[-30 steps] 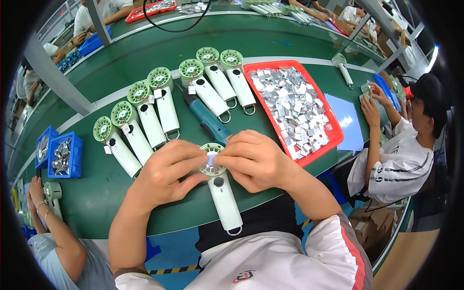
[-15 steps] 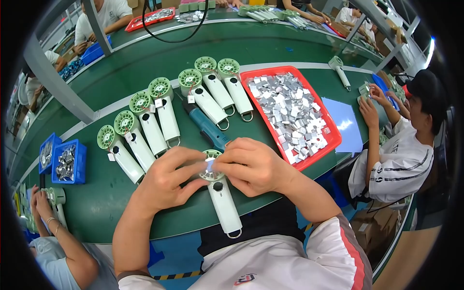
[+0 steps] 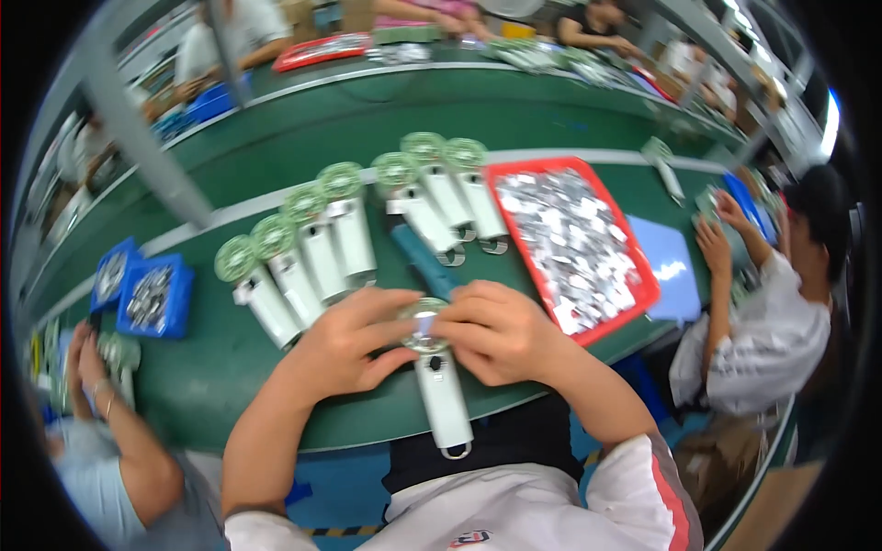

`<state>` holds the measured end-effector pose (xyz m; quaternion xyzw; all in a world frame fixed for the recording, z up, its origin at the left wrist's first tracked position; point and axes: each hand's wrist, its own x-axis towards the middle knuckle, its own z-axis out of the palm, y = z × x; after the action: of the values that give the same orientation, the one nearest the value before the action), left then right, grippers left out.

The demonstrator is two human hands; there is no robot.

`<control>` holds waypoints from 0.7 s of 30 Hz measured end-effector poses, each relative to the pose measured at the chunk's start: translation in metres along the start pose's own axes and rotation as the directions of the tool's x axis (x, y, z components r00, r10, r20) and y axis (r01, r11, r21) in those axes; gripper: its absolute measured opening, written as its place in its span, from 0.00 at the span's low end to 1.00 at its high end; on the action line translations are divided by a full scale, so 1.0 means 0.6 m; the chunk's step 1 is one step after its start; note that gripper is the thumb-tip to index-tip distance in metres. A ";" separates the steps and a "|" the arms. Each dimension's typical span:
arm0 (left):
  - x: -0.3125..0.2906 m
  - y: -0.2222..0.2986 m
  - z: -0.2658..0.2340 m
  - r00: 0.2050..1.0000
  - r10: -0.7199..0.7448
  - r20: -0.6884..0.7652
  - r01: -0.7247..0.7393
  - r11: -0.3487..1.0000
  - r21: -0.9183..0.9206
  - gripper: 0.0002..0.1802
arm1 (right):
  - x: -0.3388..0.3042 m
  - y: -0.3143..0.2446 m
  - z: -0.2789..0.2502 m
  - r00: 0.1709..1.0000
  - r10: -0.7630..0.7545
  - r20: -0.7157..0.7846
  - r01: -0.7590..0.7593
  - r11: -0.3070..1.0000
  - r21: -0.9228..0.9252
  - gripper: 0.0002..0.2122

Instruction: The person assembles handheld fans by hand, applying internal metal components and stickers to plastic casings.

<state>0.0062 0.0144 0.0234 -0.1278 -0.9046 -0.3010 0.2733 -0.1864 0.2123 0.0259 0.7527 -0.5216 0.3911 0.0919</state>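
Head view shows, at far left, a pale green and white item (image 3: 120,354) held by a co-worker (image 3: 118,432) seated along the same green desk (image 3: 197,381). Just beside it, two blue bins (image 3: 181,308) are filled with silvery metal parts. Farther right, four white fans (image 3: 319,257) with round green heads are laid side by side at a slant.

At the near edge, the left hand (image 3: 354,342) is curled at the left side of the held fan (image 3: 445,399), its fingers reaching over the green head. The held fan is pointed head-away, its handle extended past the desk edge toward the body. A small bluish piece (image 3: 424,325) is seen over the head, between the fingertips of both hands; by which fingers it is pinched cannot be told through the blur. From the right, the right hand (image 3: 499,331) is bent over the same head, the two being brought close together.

Behind them lie a teal power tool (image 3: 424,262) and three more fans (image 3: 444,197). To the right, a red tray (image 3: 649,292) is heaped with small silvery squares, followed by a bluish sheet (image 3: 656,246). At far right, another co-worker (image 3: 755,321) is seated, both arms raised over the desk.
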 end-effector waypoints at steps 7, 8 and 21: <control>-0.012 -0.024 0.024 0.995 0.073 -0.066 -0.078 0.994 -0.081 0.22 | 0.025 -0.024 -0.020 0.988 0.083 0.129 -0.070 0.992 -0.103 0.17; -0.018 -0.025 0.025 0.994 0.072 -0.078 -0.077 0.995 -0.068 0.21 | 0.030 -0.018 -0.015 0.995 0.045 0.093 -0.039 0.997 -0.062 0.15; -0.015 -0.047 0.061 1.000 -0.020 -0.025 0.018 0.999 -0.047 0.18 | 0.421 -0.031 0.198 0.889 -0.430 0.155 0.394 0.893 0.216 0.08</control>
<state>-0.0129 0.0140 -0.0199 -0.1218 -0.8949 -0.3264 0.2788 -0.0739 -0.0246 0.1236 0.8868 -0.3187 0.3304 0.0527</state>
